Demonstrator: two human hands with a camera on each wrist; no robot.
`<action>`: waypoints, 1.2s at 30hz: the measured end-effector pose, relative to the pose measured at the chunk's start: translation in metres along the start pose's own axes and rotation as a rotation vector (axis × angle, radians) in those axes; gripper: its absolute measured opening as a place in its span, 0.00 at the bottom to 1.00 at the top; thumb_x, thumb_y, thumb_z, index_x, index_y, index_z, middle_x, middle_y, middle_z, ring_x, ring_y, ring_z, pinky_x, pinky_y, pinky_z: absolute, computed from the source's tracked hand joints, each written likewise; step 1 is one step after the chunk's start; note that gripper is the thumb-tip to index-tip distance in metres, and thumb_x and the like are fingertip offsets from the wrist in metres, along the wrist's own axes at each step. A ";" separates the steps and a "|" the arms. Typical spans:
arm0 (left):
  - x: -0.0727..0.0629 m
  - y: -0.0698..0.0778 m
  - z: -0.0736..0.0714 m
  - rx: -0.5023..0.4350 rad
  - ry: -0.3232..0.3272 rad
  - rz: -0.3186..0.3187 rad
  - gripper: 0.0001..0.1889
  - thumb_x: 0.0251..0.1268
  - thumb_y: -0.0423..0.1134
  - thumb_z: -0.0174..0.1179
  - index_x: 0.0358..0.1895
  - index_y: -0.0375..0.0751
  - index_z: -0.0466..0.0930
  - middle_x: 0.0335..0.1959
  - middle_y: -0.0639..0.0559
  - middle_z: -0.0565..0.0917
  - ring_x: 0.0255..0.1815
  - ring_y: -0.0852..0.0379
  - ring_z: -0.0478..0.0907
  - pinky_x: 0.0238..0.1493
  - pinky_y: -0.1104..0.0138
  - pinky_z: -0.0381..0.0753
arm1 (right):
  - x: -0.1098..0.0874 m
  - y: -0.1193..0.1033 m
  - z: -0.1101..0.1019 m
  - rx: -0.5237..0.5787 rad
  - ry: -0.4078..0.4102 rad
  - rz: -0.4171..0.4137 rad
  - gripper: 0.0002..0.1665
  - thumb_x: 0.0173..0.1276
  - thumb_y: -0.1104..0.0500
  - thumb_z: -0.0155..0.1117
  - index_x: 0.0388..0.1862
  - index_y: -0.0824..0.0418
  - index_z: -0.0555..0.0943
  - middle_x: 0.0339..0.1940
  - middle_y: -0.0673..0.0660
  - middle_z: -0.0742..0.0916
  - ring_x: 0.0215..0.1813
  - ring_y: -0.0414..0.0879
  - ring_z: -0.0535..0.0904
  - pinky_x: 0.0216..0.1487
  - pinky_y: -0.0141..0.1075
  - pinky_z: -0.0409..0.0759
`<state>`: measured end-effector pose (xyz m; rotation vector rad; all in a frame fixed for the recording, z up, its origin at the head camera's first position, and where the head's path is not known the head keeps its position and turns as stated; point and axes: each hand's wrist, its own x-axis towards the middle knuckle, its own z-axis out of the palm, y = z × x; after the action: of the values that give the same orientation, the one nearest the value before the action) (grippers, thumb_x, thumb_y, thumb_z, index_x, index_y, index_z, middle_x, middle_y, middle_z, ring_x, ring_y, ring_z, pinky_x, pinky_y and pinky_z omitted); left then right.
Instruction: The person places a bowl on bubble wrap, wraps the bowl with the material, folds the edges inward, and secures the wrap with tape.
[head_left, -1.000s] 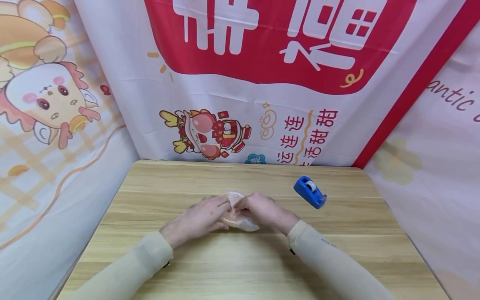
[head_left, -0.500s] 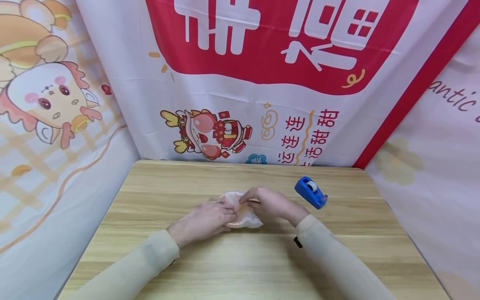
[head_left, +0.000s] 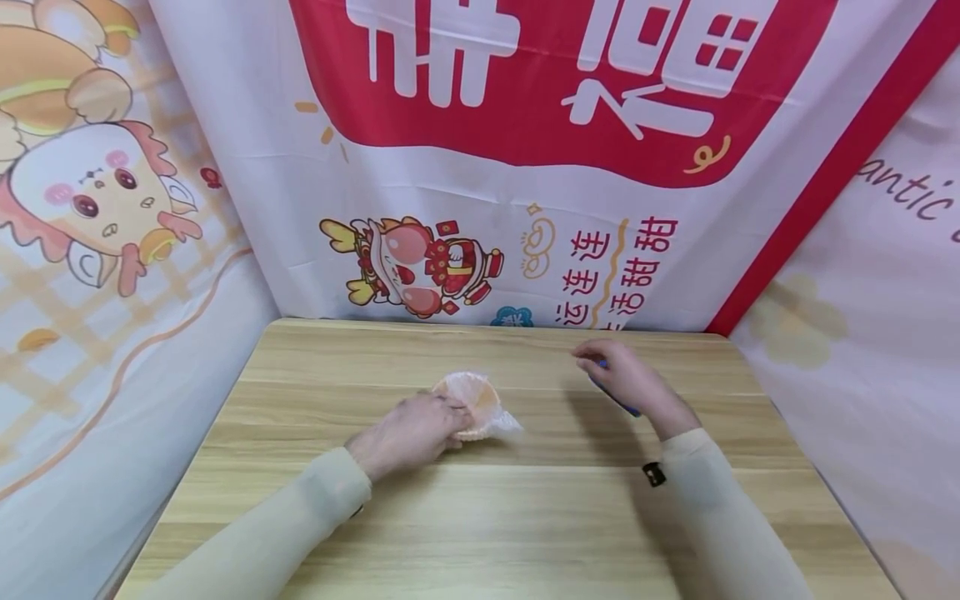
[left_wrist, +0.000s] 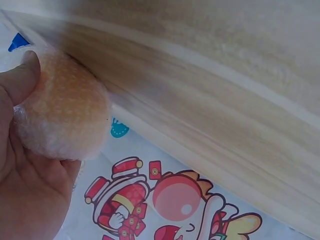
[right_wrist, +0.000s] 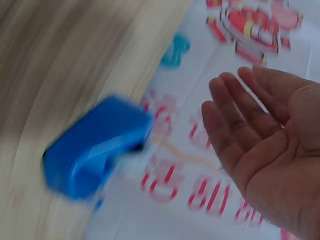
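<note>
My left hand [head_left: 416, 429] grips the near-left side of a rounded bubble-wrapped bundle [head_left: 474, 398] on the table. Something pale orange shows through the clear wrap, its kind hidden. Up close in the left wrist view, the thumb [left_wrist: 27, 75] lies across the bundle [left_wrist: 70, 110] and the palm is beneath it. A loose flap of wrap sticks out to the right. Over a blue tape dispenser [right_wrist: 100, 140] hovers my right hand [head_left: 622, 379], fingers loosely bent and holding nothing. From the head view it covers most of the dispenser; in the right wrist view the two are apart.
The wood-grain table [head_left: 480, 533] reaches back to a white and red printed cloth [head_left: 450, 192]. More printed cloth hangs along the left and right sides.
My right hand has let go of the wrap and moved right and back to above the tape dispenser. The left hand stays on the bundle, whose wrap flap has shifted.
</note>
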<state>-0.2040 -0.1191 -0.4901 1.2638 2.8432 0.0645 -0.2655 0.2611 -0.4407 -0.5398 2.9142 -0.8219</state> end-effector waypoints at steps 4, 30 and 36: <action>0.006 -0.003 0.001 0.030 0.011 -0.004 0.17 0.85 0.49 0.74 0.68 0.49 0.93 0.66 0.52 0.97 0.70 0.49 0.93 0.71 0.49 0.94 | -0.017 0.033 -0.020 0.027 0.023 0.110 0.16 0.93 0.62 0.65 0.66 0.73 0.88 0.63 0.73 0.94 0.66 0.71 0.91 0.70 0.66 0.92; 0.008 -0.002 0.003 0.034 0.030 0.000 0.19 0.87 0.47 0.72 0.71 0.46 0.92 0.71 0.50 0.95 0.75 0.47 0.91 0.80 0.47 0.89 | -0.082 0.121 -0.022 0.352 -0.122 0.483 0.27 1.00 0.52 0.49 0.64 0.75 0.84 0.51 0.64 0.92 0.50 0.50 0.86 0.48 0.42 0.91; 0.009 -0.003 0.004 0.022 0.006 -0.022 0.20 0.88 0.48 0.71 0.73 0.46 0.91 0.72 0.50 0.94 0.77 0.47 0.89 0.81 0.46 0.88 | -0.081 0.122 -0.022 0.387 -0.116 0.505 0.25 1.01 0.52 0.49 0.63 0.73 0.81 0.49 0.60 0.90 0.51 0.49 0.84 0.49 0.40 0.90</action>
<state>-0.2118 -0.1147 -0.4947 1.2373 2.8702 0.0370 -0.2314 0.3976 -0.4880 0.1683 2.5051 -1.1702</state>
